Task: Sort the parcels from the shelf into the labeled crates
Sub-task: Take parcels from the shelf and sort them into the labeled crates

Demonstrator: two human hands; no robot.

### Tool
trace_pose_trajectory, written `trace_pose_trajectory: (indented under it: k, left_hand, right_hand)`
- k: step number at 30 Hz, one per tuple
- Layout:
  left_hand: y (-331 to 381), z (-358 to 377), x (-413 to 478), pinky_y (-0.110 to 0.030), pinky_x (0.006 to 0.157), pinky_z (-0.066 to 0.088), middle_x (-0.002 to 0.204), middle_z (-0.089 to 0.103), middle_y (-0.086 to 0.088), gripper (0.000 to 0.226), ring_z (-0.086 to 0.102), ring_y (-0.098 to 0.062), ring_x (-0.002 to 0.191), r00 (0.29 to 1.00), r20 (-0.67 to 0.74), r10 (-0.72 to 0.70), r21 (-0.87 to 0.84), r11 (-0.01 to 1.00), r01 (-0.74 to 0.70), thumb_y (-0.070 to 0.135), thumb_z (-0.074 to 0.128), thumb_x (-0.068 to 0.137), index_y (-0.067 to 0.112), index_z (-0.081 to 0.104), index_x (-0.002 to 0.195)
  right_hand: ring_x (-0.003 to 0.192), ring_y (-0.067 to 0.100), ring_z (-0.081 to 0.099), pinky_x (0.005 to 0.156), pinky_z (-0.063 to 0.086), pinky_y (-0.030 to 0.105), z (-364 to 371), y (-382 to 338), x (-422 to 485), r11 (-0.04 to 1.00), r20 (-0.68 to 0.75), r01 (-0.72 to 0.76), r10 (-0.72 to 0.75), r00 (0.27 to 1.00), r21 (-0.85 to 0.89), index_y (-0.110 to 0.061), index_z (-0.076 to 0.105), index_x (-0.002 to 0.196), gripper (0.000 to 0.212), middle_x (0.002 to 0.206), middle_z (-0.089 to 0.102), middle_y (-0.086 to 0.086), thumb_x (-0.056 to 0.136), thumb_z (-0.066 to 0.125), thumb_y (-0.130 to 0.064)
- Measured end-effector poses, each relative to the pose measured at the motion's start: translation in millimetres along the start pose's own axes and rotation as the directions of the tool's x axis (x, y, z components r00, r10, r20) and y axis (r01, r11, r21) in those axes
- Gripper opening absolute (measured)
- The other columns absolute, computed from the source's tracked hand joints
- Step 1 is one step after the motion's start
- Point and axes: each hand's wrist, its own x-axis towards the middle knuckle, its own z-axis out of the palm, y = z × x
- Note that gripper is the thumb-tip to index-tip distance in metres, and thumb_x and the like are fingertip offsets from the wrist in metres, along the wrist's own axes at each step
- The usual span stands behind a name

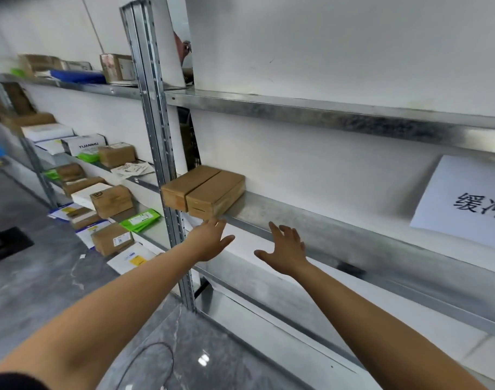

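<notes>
Cardboard, brown and plain: two parcels (204, 190) sit side by side, touching, on the middle metal shelf (297, 219), close against the upright post (156, 130). From our hands they lie up and to the left. They are at about 12 o'clock from our left hand (212, 239), just above its fingertips, and at about 10 o'clock from our right hand (287, 250), which is farther off to the side. So the left hand is the nearer one. Each parcel's long axis runs from the shelf's front lip back toward the wall, pointing to roughly 1 o'clock in our view, with the short end faces turned out to us.

Both our hands are spread, fingers nearly straight and palms turned toward the shelf, and neither holds anything. The left fingertips reach the shelf lip right beneath the nearer parcel's end face. We cannot tell whether they touch the box, the metal or neither. The right hand hovers in front of the lip, apart from both parcels.

We judge that the coming reach must carry the right hand toward 10 o'clock so the two hands can flank the pair. Off at 2 o'clock from the right hand, a paper sign (465, 201) leans against the wall. No crates show in view.
</notes>
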Motion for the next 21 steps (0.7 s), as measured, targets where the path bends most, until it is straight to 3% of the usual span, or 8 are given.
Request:
trace_pose_trajectory:
  k: [9,16,21]
  left_hand:
    - [-48,11,66,-0.041,0.104,0.037,0.148,0.033,-0.011,0.057,0.038,-0.028,0.131,0.995,0.016,-0.101,-0.052,0.993,0.102,0.045,0.033,0.097,0.012,0.027,0.143]
    - [-109,7,103,-0.043,0.106,0.036,0.149,0.031,-0.012,0.057,0.039,-0.029,0.131,0.987,0.044,-0.157,-0.082,0.984,0.160,0.042,0.035,0.098,0.010,0.026,0.144]
    - [-142,11,156,-0.041,0.107,0.033,0.149,0.029,-0.015,0.056,0.033,-0.031,0.134,0.983,0.118,-0.139,-0.116,0.981,0.152,0.039,0.033,0.099,0.006,0.026,0.144]
  right_hand:
    - [0.144,0.031,0.009,0.114,0.017,0.052,11,-19,116,0.992,0.075,0.011,-0.020,0.997,0.125,-0.025,0.009,0.150,0.082,0.156,0.015,0.006,0.087,0.056,-0.049]
    - [0.137,0.032,0.026,0.110,0.028,0.049,45,-51,172,0.973,0.138,0.006,-0.039,0.990,0.232,-0.019,0.017,0.149,0.081,0.148,0.030,0.014,0.086,0.059,-0.046]
    - [0.136,0.034,0.030,0.110,0.030,0.044,52,-68,220,0.952,0.125,-0.068,0.032,0.992,0.298,-0.017,0.017,0.149,0.079,0.148,0.030,0.016,0.087,0.059,-0.042]
